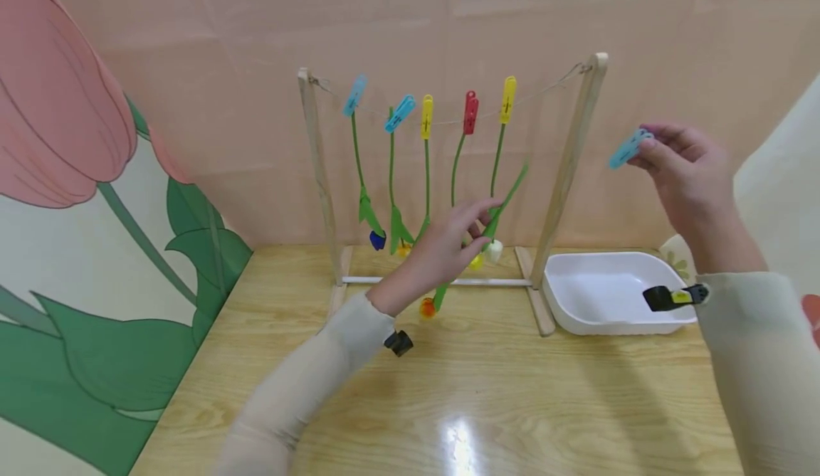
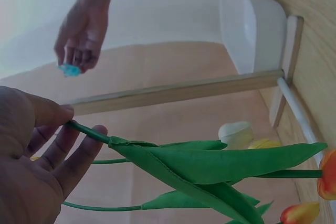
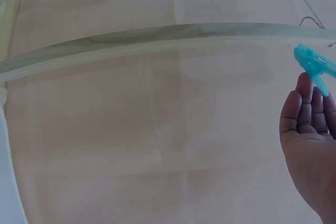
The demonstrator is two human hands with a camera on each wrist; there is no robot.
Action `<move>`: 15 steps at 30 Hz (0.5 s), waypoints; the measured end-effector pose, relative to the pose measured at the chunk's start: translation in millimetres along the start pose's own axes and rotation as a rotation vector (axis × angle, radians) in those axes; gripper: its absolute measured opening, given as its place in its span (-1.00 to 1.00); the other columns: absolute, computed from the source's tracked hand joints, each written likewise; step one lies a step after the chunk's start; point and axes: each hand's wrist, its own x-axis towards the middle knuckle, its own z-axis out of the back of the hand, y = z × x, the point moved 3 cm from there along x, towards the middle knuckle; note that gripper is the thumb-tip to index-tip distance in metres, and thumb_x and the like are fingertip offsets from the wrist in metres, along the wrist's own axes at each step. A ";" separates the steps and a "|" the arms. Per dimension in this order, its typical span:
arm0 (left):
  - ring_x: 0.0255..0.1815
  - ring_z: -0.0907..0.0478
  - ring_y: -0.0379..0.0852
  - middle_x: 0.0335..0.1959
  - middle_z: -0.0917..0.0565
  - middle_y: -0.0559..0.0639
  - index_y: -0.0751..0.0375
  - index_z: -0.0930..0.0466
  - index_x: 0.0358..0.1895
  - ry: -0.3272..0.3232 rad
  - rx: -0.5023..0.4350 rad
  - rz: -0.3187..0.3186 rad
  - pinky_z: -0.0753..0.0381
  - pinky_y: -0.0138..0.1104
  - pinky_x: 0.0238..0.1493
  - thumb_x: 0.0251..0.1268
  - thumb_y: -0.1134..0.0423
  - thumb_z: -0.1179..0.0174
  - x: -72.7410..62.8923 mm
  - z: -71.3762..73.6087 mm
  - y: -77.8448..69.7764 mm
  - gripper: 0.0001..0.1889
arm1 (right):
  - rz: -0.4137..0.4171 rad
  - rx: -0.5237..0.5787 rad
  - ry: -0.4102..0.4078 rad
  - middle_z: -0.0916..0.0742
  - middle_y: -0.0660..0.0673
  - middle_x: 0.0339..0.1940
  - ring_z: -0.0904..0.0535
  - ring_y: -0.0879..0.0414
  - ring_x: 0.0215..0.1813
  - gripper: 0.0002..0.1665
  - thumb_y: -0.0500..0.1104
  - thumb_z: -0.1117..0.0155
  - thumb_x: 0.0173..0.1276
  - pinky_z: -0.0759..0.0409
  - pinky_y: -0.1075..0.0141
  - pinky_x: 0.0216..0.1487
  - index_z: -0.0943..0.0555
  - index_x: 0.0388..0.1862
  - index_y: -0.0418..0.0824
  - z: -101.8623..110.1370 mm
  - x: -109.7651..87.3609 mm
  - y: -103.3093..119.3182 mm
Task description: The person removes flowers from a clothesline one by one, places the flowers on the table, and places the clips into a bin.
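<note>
My left hand point(image 1: 442, 248) pinches the green stem of an artificial tulip point(image 2: 199, 163) between thumb and fingers. Its orange bloom point(image 1: 428, 308) hangs head down in front of the wooden rack. Off to the right of the rack, my right hand point(image 1: 692, 170) holds a light blue clothespin point(image 1: 630, 149) by one end, fingertips and thumb on it. Along the rack's string, yellow clothespins point(image 1: 509, 99), a red clothespin point(image 1: 470, 113) and blue clothespins point(image 1: 400, 114) hold upside-down tulips, among them a dark blue tulip point(image 1: 378, 240) and a white tulip point(image 1: 493, 251). My left hand partly hides the middle ones.
The rack's right post point(image 1: 569, 163) stands between my two hands. A white plastic tub point(image 1: 608, 330) sits on the wooden table point(image 1: 512, 405) by the rack's right foot. A white crossbar point(image 1: 493, 282) runs low between the posts. Behind is a pink backdrop point(image 1: 256, 106).
</note>
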 end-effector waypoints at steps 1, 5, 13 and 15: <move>-0.13 -0.60 -0.21 -0.01 -0.59 -0.01 0.15 -0.35 0.47 0.006 0.020 -0.004 -0.57 -0.57 -0.18 0.41 0.45 -0.22 -1.4 0.2 -0.6 -0.41 | -0.003 -0.001 0.009 -0.76 -0.33 -0.24 -0.71 -0.08 -0.25 -0.73 -0.63 -0.06 0.39 -0.74 0.26 -0.08 -0.52 0.05 -0.71 1.5 -2.0 -1.6; -0.15 -0.57 -0.22 -0.03 -0.57 -0.03 0.15 -0.37 0.45 0.022 0.058 -0.021 -0.57 -0.55 -0.23 0.40 0.46 -0.22 -7.5 0.9 -1.6 -0.42 | -0.016 -0.009 0.035 -0.76 -0.33 -0.24 -0.72 -0.07 -0.24 -0.71 -0.65 -0.02 0.39 -0.74 0.27 -0.06 -0.51 0.06 -0.71 7.7 -9.9 -8.7; -0.14 -0.57 -0.21 -0.05 -0.60 0.02 0.18 -0.42 0.41 0.029 0.140 -0.088 -0.58 -0.47 -0.23 0.40 0.47 -0.20 -21.7 3.8 0.1 -0.48 | -0.041 -0.106 0.042 -0.76 -0.27 -0.20 -0.71 -0.01 -0.19 -0.69 -0.61 -0.03 0.42 -0.71 0.33 -0.02 -0.50 0.11 -0.66 17.7 -27.1 -19.4; -0.13 -0.57 -0.20 -0.04 -0.61 0.04 0.20 -0.41 0.41 0.034 0.142 -0.097 -0.59 -0.46 -0.19 0.41 0.46 -0.20 -25.0 4.9 0.9 -0.48 | -0.044 -0.111 0.040 -0.76 -0.27 -0.19 -0.71 -0.01 -0.19 -0.68 -0.61 -0.02 0.42 -0.71 0.34 -0.02 -0.51 0.12 -0.65 20.0 -30.9 -21.6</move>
